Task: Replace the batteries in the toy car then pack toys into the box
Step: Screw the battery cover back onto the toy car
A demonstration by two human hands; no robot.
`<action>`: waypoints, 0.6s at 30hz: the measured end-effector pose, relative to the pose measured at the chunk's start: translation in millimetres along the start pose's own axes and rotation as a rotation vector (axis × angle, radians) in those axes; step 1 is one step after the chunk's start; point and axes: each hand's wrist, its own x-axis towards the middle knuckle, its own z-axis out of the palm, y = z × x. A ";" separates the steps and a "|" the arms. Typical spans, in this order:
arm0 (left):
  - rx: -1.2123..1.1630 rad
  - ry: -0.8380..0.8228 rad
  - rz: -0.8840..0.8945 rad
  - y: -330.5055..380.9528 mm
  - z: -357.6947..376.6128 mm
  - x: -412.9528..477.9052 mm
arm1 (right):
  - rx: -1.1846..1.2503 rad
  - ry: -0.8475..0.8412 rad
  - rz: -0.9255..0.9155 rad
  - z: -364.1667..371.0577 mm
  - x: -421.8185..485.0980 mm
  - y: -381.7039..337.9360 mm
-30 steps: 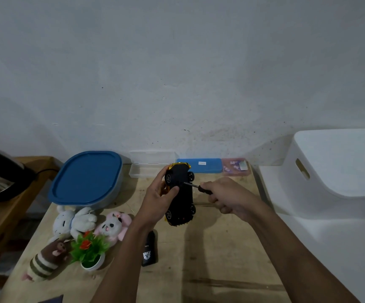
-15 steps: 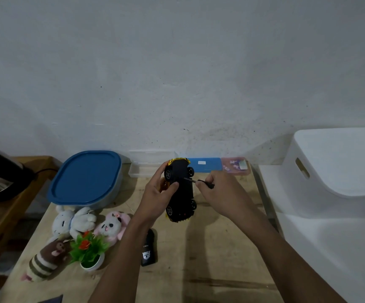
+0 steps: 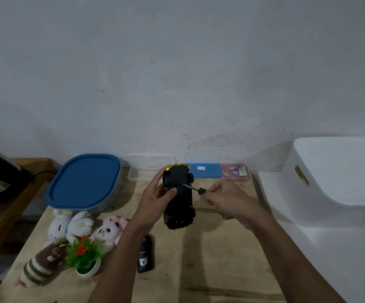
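My left hand (image 3: pixel 155 200) holds a toy car (image 3: pixel 180 204) above the wooden table (image 3: pixel 210 270), turned so its black underside and wheels face me; a gold body edge shows at its far end. My right hand (image 3: pixel 227 202) grips a small black-handled screwdriver (image 3: pixel 193 189) whose tip touches the underside near the far wheels. At the left stands a box with a blue lid (image 3: pixel 84 182). Two plush rabbits, white (image 3: pixel 71 225) and pink (image 3: pixel 109 230), and a striped brown plush (image 3: pixel 40 264) lie near the front left.
A small potted plastic plant (image 3: pixel 85 256) stands by the plush toys, and a black remote (image 3: pixel 145 258) lies under my left forearm. A clear case (image 3: pixel 143 171), a blue case (image 3: pixel 206 170) and a pink packet (image 3: pixel 234 172) line the wall. A white bin (image 3: pixel 339 182) sits right.
My right hand has drawn back to the right, so more of the screwdriver shaft shows; its tip stays on the car's underside. The left hand still holds the car.
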 end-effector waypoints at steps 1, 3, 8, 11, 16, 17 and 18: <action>-0.004 0.004 -0.002 1.2 0.8 -0.3 | -0.085 0.051 -0.043 -0.3 -0.4 -0.7; -0.018 0.008 -0.002 2.6 1.7 -0.5 | -0.250 0.151 -0.157 -0.7 -1.4 -2.1; -0.030 0.008 0.010 3.7 1.5 -0.1 | -0.586 0.336 -0.308 6.7 -9.2 -9.1; -0.009 -0.013 0.026 4.2 1.6 1.3 | -0.551 0.295 -0.279 12.0 -7.9 -11.6; 0.032 -0.025 0.045 5.5 1.0 0.8 | -0.243 0.083 -0.091 9.8 -0.5 -9.1; 0.036 -0.022 0.038 4.7 -0.2 0.7 | -0.166 0.030 -0.062 7.7 -1.0 -8.8; 0.036 -0.023 0.035 4.1 -1.2 0.8 | -0.125 -0.006 -0.048 5.1 -2.2 -8.8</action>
